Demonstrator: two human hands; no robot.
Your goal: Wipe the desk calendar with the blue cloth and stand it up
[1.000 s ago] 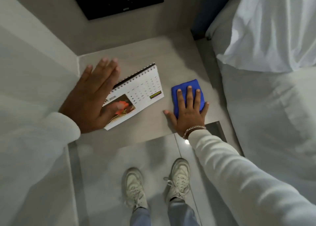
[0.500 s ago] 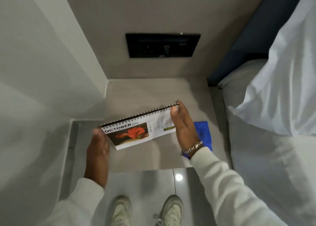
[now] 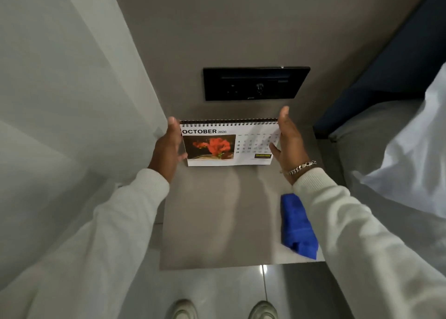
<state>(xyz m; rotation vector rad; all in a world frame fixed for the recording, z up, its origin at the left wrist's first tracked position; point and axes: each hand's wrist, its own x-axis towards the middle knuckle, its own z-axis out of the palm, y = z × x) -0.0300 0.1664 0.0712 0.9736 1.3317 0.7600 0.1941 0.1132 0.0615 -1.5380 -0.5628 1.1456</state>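
The desk calendar (image 3: 229, 144), white with a black spiral on top, an October page and a red flower picture, stands upright at the back of the grey bedside table (image 3: 217, 222). My left hand (image 3: 169, 149) grips its left edge. My right hand (image 3: 287, 140) holds its right edge, thumb on the front page. The blue cloth (image 3: 298, 227) lies folded on the table's front right corner, partly under my right sleeve, with no hand on it.
A black socket panel (image 3: 255, 83) is set in the wall right behind the calendar. A white wall closes the left side. A bed with a white pillow (image 3: 410, 154) borders the table on the right. My shoes (image 3: 263, 310) show on the tiled floor.
My right hand left the cloth and joined my left on the calendar. Together they lifted it off the table, carried it toward the back wall and turned it upright.
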